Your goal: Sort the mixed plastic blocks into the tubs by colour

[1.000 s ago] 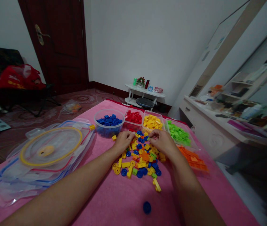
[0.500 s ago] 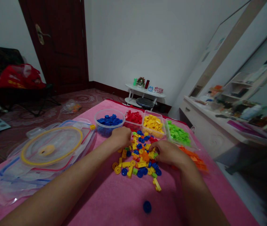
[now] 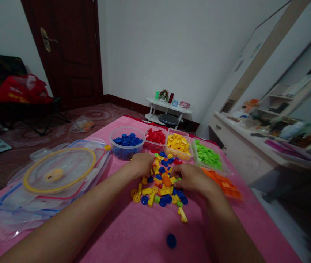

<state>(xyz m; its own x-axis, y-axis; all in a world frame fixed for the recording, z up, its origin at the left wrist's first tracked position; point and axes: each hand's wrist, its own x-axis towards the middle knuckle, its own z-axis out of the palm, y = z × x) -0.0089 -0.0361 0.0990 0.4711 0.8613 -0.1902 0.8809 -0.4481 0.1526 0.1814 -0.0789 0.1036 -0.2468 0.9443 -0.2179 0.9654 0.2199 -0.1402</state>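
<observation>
A pile of small mixed plastic bricks (image 3: 162, 188), mostly yellow and blue, lies on the pink cloth (image 3: 144, 233). My left hand (image 3: 141, 164) rests on the pile's left edge with its fingers curled. My right hand (image 3: 192, 177) sits on the pile's right side, fingers pinched over a small green brick (image 3: 177, 179). Behind the pile stand a round tub of blue bricks (image 3: 127, 146), a red tray (image 3: 155, 138), a yellow tray (image 3: 178, 145), a green tray (image 3: 208, 156) and an orange tray (image 3: 222, 183).
Clear container lids (image 3: 53, 175) with coloured rims are stacked on the cloth's left side. A single blue round piece (image 3: 171, 240) lies apart near me. A white dresser (image 3: 254, 146) stands to the right, a dark door and a low white shelf behind.
My left hand drew back from the blue tub to the pile's left edge. My right hand slid left and nearer over the pile, closing on a small green piece.
</observation>
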